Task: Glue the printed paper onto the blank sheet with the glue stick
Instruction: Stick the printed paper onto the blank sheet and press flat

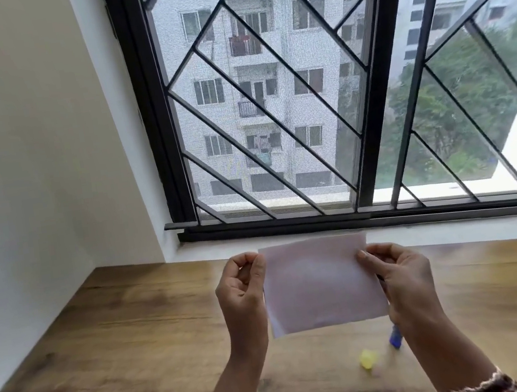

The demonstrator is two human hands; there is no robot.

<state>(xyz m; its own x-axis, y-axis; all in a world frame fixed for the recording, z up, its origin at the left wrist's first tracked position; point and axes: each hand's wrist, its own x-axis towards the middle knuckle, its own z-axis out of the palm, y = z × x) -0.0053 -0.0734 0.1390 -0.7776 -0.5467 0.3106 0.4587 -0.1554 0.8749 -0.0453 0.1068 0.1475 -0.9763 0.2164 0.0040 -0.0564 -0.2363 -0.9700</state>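
The white sheet (pixel 320 284), held up between my left hand (pixel 240 285) and my right hand (pixel 403 278), screens the strip of wooden table (pixel 106 353) behind it, so a straight reach forward meets paper. Near my right wrist lie two small obstacles. One is a blue glue stick (pixel 395 340), partly hidden by that wrist. The other is a blurred yellow cap (pixel 368 359) near its left, not touching it. The widest open tabletop lies to my left, out to the white wall (pixel 27 163). Ahead, the table ends at the sill (pixel 289 234) under the barred window (pixel 268 93).
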